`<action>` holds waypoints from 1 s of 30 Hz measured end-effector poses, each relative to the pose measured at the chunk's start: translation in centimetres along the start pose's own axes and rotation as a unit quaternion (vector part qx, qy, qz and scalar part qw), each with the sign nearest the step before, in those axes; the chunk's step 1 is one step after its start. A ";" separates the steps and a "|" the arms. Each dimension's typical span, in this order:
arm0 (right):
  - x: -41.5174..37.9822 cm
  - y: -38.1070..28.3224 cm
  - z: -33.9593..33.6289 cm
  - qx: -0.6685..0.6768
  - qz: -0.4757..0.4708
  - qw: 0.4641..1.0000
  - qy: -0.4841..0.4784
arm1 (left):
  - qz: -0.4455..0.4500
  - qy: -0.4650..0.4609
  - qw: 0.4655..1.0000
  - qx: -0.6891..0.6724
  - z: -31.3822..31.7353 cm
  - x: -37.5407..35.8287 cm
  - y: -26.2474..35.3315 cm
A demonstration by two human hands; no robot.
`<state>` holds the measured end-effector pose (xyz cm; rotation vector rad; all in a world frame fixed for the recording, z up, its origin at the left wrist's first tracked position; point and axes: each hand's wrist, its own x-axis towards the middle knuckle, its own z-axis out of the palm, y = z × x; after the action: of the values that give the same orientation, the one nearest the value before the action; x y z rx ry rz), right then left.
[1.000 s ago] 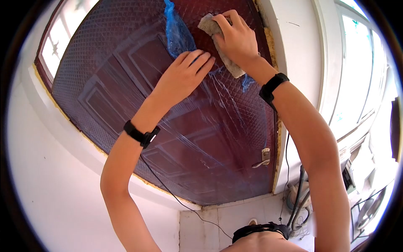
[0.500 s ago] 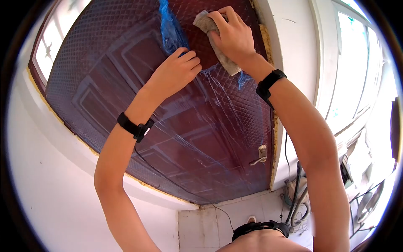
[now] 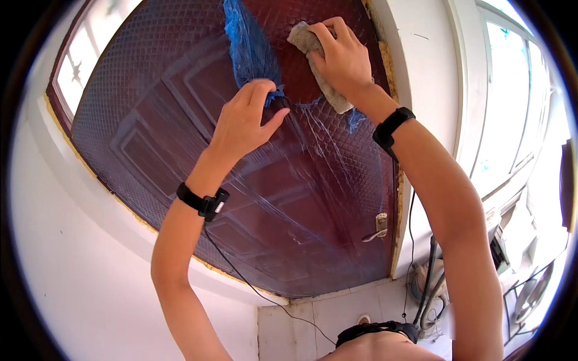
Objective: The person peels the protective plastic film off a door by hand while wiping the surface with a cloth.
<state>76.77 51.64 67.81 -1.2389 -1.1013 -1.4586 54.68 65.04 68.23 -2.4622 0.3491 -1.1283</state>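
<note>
A dark red door (image 3: 289, 204) with raised panels and a diamond pattern stands in front of me, partly under thin bluish plastic film. A strip of blue film (image 3: 250, 45) hangs loose from the upper part. My left hand (image 3: 244, 120) is at its lower end, thumb spread away from the fingers; the fingertips overlap the film's edge. My right hand (image 3: 343, 60) presses a folded grey-beige cloth (image 3: 328, 90) against the bare door surface near the right side. A small scrap of blue film (image 3: 356, 120) sticks out below the cloth.
A metal door handle (image 3: 376, 231) sits low on the right. Crumbly yellow foam (image 3: 388, 66) lines the frame. A cable (image 3: 253, 286) runs from my left wrist strap. Hoses and a machine (image 3: 427, 289) stand at lower right, by the windows (image 3: 509, 90).
My left hand has opened, its thumb moving away from the blue film, which now hangs wider. The cloth stays under my right hand, at nearly the same place on the door.
</note>
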 end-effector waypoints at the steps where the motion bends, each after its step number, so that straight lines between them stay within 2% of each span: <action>1: 0.1 0.0 -0.2 -0.001 -0.001 1.000 0.002 | -0.056 0.038 0.997 -0.031 0.3 0.2 0.3; 2: 0.0 -0.1 -0.3 0.004 0.003 1.000 -0.003 | -0.055 0.039 0.997 -0.029 0.7 0.5 0.5; 4: -0.1 -0.2 -0.3 0.013 0.008 1.000 -0.010 | -0.053 0.128 0.966 0.217 1.5 1.5 0.9; 5: -0.1 -0.1 -0.3 0.015 0.011 1.000 -0.013 | -0.054 0.129 0.965 0.220 2.1 2.1 1.0; 7: 0.0 -0.2 -0.4 0.019 0.009 1.000 -0.013 | -0.088 0.247 0.932 0.249 3.8 3.5 1.2; 11: 0.0 -0.3 -0.5 0.016 0.022 0.999 -0.019 | -0.146 0.267 0.919 0.251 7.2 4.5 0.3; 14: 0.1 -0.3 -0.4 0.019 0.031 0.999 -0.019 | -0.129 0.269 0.917 0.265 8.1 4.8 -0.5; 19: 0.1 -0.5 -0.7 0.030 0.034 0.999 -0.011 | -0.099 0.253 0.928 0.255 6.5 5.5 -1.8; 25: 0.2 -0.8 -1.0 0.026 0.028 0.999 -0.010 | -0.102 0.315 0.908 0.257 3.9 5.3 -1.7; 27: 0.2 -1.0 -0.9 0.007 0.042 0.999 -0.010 | -0.155 0.376 0.864 0.297 3.2 5.4 -0.6; 28: 0.2 -1.1 -0.9 0.008 0.042 0.999 -0.009 | -0.154 0.376 0.864 0.297 3.6 5.4 -0.2; 30: 0.2 -1.0 -0.9 0.011 0.037 0.999 -0.004 | -0.295 0.393 0.847 0.202 4.8 5.8 0.8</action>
<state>75.60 50.97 67.81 -1.2578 -1.0617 -1.3834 62.00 63.36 68.88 -1.6493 -0.4392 -2.1875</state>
